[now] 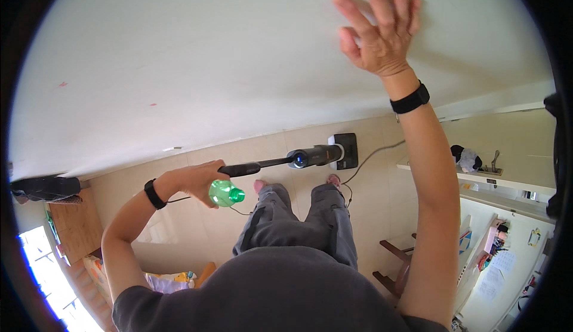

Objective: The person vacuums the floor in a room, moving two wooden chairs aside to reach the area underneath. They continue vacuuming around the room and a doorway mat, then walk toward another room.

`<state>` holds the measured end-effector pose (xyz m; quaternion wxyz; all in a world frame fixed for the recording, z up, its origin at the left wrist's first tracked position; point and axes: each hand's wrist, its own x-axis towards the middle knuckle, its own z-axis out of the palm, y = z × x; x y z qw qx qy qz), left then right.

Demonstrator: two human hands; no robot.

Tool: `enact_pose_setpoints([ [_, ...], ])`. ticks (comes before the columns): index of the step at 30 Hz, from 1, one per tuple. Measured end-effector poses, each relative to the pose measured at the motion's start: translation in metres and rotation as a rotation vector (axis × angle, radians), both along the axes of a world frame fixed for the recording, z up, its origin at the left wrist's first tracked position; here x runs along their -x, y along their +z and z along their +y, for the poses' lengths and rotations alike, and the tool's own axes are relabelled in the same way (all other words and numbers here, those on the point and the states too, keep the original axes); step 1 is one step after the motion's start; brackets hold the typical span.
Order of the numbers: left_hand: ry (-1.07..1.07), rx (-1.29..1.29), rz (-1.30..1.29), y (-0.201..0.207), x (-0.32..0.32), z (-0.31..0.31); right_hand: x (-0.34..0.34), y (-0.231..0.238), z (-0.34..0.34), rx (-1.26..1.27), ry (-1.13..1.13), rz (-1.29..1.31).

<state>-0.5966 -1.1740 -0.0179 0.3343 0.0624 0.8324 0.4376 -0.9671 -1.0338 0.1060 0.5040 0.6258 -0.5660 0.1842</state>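
Note:
My left hand [198, 180] is closed around a green see-through plastic bottle [219, 193], whose narrower green end points to the right. Just beyond it, the black handle [240, 170] of an upright floor cleaner [313, 156] reaches up close to my fingers; I cannot tell whether they touch it. The cleaner's head rests in a black base [344, 151] on the floor by the wall. High on the right, my right hand [385, 34] is open with fingers spread against the pale wall [250, 51], holding nothing.
A grey cable [382, 149] runs over the tiled floor [382, 212] beside the base. At the lower right stands a brown wooden chair [397, 266]. A doorway with a white door [507, 236] is farther right. On the left is a wooden cabinet [77, 224] near a bright window [51, 275].

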Motion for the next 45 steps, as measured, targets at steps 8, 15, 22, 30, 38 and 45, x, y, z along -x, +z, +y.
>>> enact_pose_setpoints([
  [8,0.082,0.154,-0.024,0.083,0.033,0.08,0.152,0.027,0.165,0.185,0.059,0.185],
  [15,0.213,0.247,-0.048,0.114,0.042,0.148,0.23,0.018,0.266,0.149,0.068,0.177],
  [22,0.291,0.279,-0.049,0.102,0.075,0.14,0.246,0.002,0.288,0.145,-0.005,0.156],
  [30,0.294,0.394,-0.031,0.087,0.069,0.132,0.236,0.006,0.282,0.148,0.005,0.14],
  [38,0.361,0.271,0.05,0.059,0.024,0.104,0.204,0.029,0.234,0.146,0.013,0.182],
  [45,0.243,0.276,0.145,0.023,-0.009,0.086,0.151,0.058,0.186,0.12,-0.019,0.161],
])
